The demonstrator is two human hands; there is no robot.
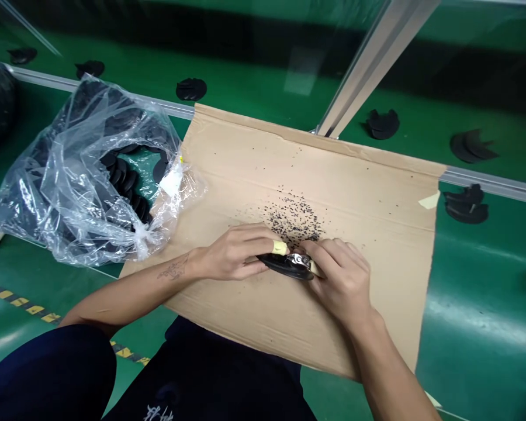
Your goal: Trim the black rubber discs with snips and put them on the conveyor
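My left hand [244, 252] is closed on the left end of a curved black part [284, 269], and a strip of yellow tape is wrapped round one of its fingers. At the right end of the part, my right hand [339, 272] is wrapped round a small metal cutting tool [298, 259], whose head rests against the black part. Most of the tool's handle is hidden in my fingers. Just beyond both hands, many tiny black scraps [293, 219] lie scattered on a brown cardboard sheet [377, 245].
A clear plastic bag [70, 175] holding black parts lies left of the cardboard. Stacks of black parts [467, 204] sit on the green surface at the right, with others [191, 89] along the back. A metal post [359, 70] rises behind the cardboard.
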